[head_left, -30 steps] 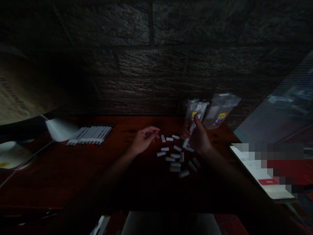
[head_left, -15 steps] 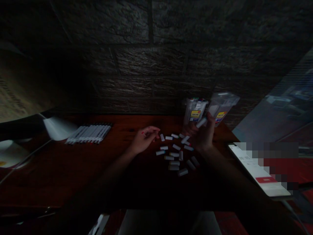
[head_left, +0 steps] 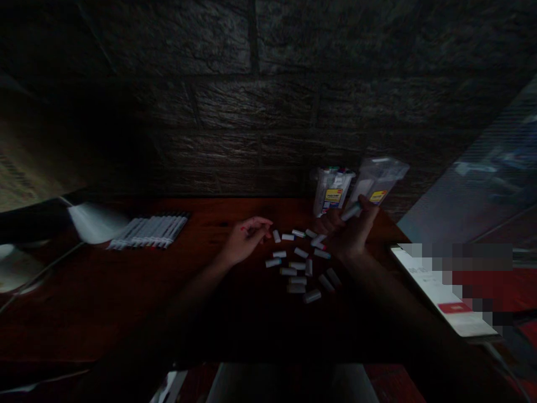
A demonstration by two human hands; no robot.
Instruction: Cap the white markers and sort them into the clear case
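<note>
My right hand (head_left: 352, 232) grips a short white marker cap (head_left: 351, 211) between thumb and fingers, in front of a clear plastic case (head_left: 380, 173) with a yellow label. My left hand (head_left: 249, 238) hovers at the left side of the loose caps, fingers loosely bent and partly apart, with nothing visible in it. Several white marker caps (head_left: 297, 280), some with coloured ends, lie scattered on the wooden table (head_left: 218, 302) between my hands. A second clear case (head_left: 334, 190) with coloured tips showing at its top stands left of the first.
A row of white markers (head_left: 149, 230) lies at the left. Beyond it are a white cone-shaped object (head_left: 94, 221) and a cord. A lit phone-like screen (head_left: 436, 285) is at the right edge. A dark brick wall (head_left: 251, 112) rises behind the table.
My right hand has tilted slightly rightward with the cap, its thumb now nearer the clear case. My left hand stays in much the same place. The view has shifted a little.
</note>
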